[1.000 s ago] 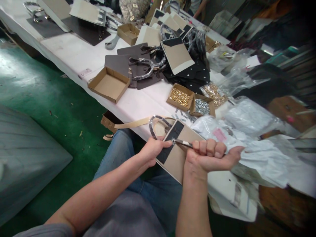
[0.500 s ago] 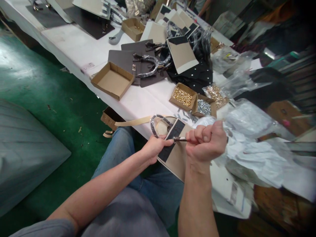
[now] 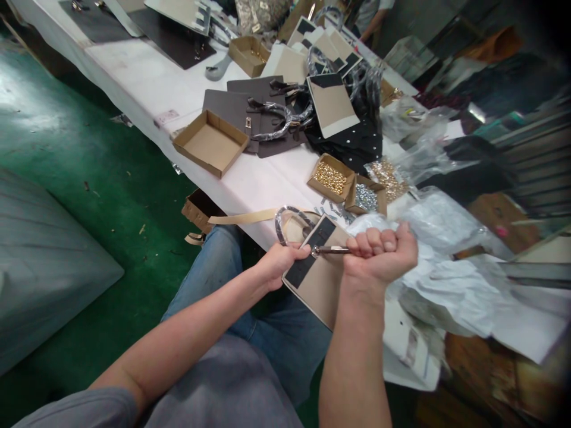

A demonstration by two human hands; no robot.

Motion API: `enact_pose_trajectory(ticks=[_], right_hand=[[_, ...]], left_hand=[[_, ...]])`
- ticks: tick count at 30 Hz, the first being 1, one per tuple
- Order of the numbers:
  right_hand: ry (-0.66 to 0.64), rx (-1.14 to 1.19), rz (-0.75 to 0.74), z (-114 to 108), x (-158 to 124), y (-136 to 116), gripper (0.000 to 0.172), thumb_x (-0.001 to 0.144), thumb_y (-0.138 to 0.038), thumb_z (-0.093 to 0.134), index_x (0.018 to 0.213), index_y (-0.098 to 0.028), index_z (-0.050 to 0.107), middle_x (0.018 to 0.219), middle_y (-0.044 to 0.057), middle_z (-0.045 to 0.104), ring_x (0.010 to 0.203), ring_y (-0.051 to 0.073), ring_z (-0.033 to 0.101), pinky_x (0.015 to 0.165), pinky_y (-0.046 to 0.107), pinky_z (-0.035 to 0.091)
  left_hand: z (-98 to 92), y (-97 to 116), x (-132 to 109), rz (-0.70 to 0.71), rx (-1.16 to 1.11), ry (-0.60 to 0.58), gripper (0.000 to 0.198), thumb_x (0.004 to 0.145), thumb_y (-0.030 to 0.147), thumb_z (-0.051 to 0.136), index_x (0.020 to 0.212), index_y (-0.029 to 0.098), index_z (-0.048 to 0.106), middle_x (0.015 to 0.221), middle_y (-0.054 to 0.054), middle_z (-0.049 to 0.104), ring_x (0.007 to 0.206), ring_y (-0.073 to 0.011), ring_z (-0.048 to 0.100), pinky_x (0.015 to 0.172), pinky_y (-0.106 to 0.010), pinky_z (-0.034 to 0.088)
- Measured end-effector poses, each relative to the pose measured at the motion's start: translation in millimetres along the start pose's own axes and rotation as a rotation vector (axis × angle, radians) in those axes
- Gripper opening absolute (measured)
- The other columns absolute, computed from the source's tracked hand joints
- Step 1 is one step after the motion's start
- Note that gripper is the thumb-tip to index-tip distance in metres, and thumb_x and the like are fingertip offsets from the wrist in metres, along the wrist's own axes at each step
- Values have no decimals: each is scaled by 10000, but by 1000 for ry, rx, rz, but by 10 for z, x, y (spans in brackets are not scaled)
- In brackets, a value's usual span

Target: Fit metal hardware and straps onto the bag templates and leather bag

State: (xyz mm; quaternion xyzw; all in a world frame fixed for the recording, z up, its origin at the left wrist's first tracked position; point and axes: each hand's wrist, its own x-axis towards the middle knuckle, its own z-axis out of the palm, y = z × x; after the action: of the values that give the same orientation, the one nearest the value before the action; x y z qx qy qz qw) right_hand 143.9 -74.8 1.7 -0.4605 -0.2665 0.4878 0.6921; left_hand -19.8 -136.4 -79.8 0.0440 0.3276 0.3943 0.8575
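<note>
A beige bag panel (image 3: pixel 320 291) with a dark strip (image 3: pixel 311 252) lies tilted over my lap at the table's edge. My left hand (image 3: pixel 279 264) grips its near left side, thumb on top beside a small metal fitting (image 3: pixel 314 251); the fingers beneath are hidden. A plastic-wrapped handle loop (image 3: pixel 279 223) rises from the panel's far side. My right hand (image 3: pixel 379 252) is closed in a fist around a slim, metal-shafted hand tool (image 3: pixel 335 250). Its tip meets the fitting; the fist covers its handle, so the exact kind is unclear.
Beyond the panel stand cardboard boxes of gold-coloured pieces (image 3: pixel 330 178) and silver-coloured pieces (image 3: pixel 366 197). An open cardboard tray (image 3: pixel 212 142) sits near the table edge. Dark panels with wrapped handles (image 3: pixel 279 122) lie behind. Crumpled clear plastic and white material (image 3: pixel 450 285) spread to the right.
My right fist has shifted slightly right, and more of the tool's shaft shows. The left hand keeps its hold on the panel. The whole view has moved a little.
</note>
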Motion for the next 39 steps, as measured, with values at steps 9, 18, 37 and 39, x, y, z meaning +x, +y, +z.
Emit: enact_pose_trajectory(ticks=[9,18,37,39], right_hand=[[8,110,-43,-157,-40,45,637,1081,-465,659,679,-259,209,561,-126,116,417,70,88,371,233,154],[-92,-90,-134,189,-185,97,654,1054,-483,734,651,-250,275,534,-128,182,396,57,126,368,223,211],[-130,-289,-92,505,-237,190,643,1014,-482,798,625,-252,340,508,-116,268,396,53,200,368,228,196],[-127,-280,-104,544,-248,254,653,1003,-500,825,623,-248,358,504,-114,285,397,53,221,365,227,202]], left_hand=[[55,18,29,11,50,83,222,845,292,964,840,145,798,788,-77,803,635,-183,689,650,-295,542],[62,13,10,26,25,75,219,859,299,928,822,158,764,737,-50,748,616,-173,638,625,-289,498],[1,-135,134,321,185,137,218,837,284,934,989,155,847,903,-46,805,879,-216,690,886,-315,556],[7,-133,112,308,188,130,207,839,299,937,932,153,822,862,-40,777,825,-202,658,854,-317,541]])
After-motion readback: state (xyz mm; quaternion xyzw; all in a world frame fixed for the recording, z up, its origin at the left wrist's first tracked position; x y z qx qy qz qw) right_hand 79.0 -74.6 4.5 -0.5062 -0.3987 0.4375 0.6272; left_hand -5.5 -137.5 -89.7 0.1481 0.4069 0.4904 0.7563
